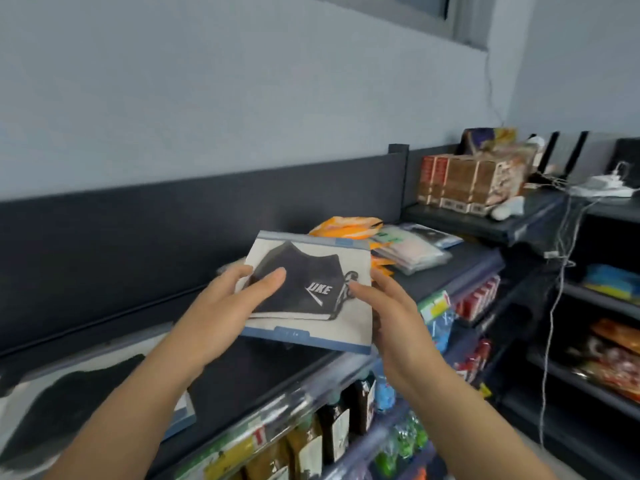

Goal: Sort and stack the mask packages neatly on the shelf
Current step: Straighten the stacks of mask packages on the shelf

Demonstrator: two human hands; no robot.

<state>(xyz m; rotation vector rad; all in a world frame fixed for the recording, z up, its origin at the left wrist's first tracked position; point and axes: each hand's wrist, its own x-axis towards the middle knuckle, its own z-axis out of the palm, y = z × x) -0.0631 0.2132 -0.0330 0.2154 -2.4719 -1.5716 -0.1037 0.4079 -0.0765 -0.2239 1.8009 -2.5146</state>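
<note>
While gripping one black-mask pack point(311, 292) in both hands, just above the shelf point(242, 368) and not touching it: mid-task, by the look of it. On left hand point(225, 306), thumb flat across pack face, fingers tucked behind left edge, pinching it. On right hand point(394, 320), thumb pressed at right edge by the printed strap, fingers curled behind, pinching likewise. Probably done: one matching pack point(86, 403) lying flat on shelf at lower left, blurred; cannot tell whether single or a stack. Left to do, judging from layout: setting held pack down, likely square on that matching one. Then sorting the loose heap farther right along shelf: orange packs point(346, 225), pink packs point(408, 254), dark pack point(429, 237), all overlapping and skewed, none stacked by kind. Early-to-middle at best. Cannot tell whether more packs hidden behind hands.
</note>
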